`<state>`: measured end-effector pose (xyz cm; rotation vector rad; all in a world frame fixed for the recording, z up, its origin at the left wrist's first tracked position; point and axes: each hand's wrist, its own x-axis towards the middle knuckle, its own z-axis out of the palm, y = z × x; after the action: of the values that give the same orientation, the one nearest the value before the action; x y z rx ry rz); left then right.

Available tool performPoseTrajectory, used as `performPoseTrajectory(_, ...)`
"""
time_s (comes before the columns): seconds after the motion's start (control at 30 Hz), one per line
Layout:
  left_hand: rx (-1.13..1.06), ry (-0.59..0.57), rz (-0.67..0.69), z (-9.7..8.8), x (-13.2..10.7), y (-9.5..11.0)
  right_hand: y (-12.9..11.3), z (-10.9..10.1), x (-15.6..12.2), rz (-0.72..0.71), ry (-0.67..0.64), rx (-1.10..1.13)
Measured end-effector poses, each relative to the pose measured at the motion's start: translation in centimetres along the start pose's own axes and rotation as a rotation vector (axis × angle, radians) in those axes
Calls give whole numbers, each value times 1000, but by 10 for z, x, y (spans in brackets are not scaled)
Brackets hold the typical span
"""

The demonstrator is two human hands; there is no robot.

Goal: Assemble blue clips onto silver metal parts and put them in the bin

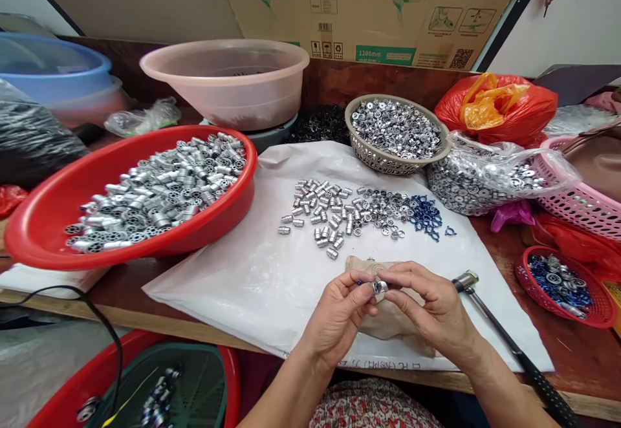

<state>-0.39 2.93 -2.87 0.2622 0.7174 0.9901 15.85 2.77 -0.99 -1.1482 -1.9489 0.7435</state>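
My left hand [339,311] and my right hand [431,308] meet over a white plastic sheet [233,279] at the table's front edge. Both pinch one small silver metal part [379,286] between their fingertips, with a bit of blue showing at the left fingers. Under the hands lies a tan cloth pad [383,324]. Beyond them a loose pile of silver cylinders [320,211], small silver rings [383,211] and blue clips [425,214] is spread on the sheet.
A red basin of silver cylinders [145,189] sits left. A grey basket of rings [395,130], a clear bag of rings [485,176], a pink basket [582,202] and a small red basket [563,282] sit right. A hammer [504,337] lies beside my right hand.
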Motion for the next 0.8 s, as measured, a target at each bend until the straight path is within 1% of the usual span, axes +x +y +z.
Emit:
performPoseTrajectory(0.2, 4, 6, -6, 0, -1, 0, 0, 3, 1, -30, -4, 28)
performPoseTrajectory(0.33, 15, 1, -26, -2, 0, -1, 2, 0, 0, -10, -32, 35)
performPoseTrajectory(0.47, 74, -10, -56, -3, 0, 0, 5, -3, -1, 20, -71, 112)
performPoseTrajectory(0.53, 103, 3, -56, -3, -1, 0, 4, 2, -3, 8, -48, 116)
performPoseTrajectory(0.63, 150, 19, -55, -4, -2, -1, 3, 14, -7, -64, 48, 18)
performPoseTrajectory(0.7, 258, 26, -34, -4, -1, -1, 5, 16, -16, -101, 55, -76)
performPoseTrajectory(0.73, 370, 33, 9, -5, 0, 0, 9, 13, -23, -97, 36, -137)
performPoseTrajectory(0.77, 527, 43, 82, -5, 1, 1, 15, 6, -33, -65, 24, -219)
performPoseTrajectory(0.8, 721, 48, 182, -6, 3, 2, 23, -5, -45, -6, 29, -331)
